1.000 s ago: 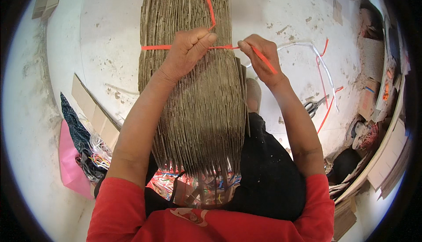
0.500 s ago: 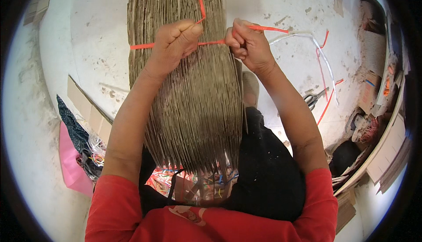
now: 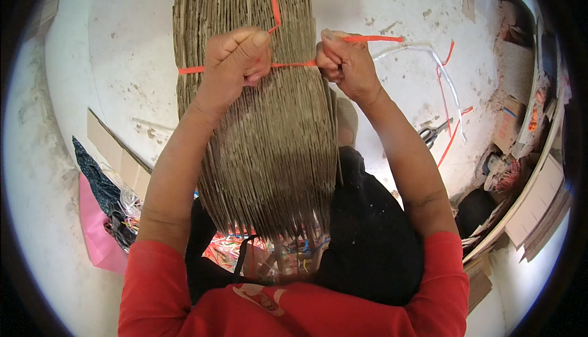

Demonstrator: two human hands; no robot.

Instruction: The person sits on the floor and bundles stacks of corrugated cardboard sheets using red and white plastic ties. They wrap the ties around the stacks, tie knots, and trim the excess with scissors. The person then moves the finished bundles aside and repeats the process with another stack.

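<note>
A tall stack of brown cardboard sheets point(image 3: 275, 147) stands on edge before me, its cut edges facing up. Red plastic strapping point(image 3: 192, 70) runs across the stack. My left hand point(image 3: 236, 61) is closed in a fist around the strapping over the middle of the stack, and a length leads up and away from it. Beside the stack's right edge my right hand point(image 3: 349, 64) pinches the other part of the strapping, whose loose end sticks out to the right. Between the two fists the strap lies taut. Any knot inside the fingers is hidden.
Scissors point(image 3: 433, 133) lie on the pale floor point(image 3: 392, 128) at the right, near white and red strap pieces point(image 3: 454, 92). Cardboard scraps point(image 3: 539, 202) pile up along the far right. At left are a cardboard piece point(image 3: 119, 153) and a pink sheet point(image 3: 98, 233). Colourful strips point(image 3: 226, 251) lie below the stack.
My left hand has shifted slightly left and the gap between the fists has widened a little. Both hands keep their grip on the strapping.
</note>
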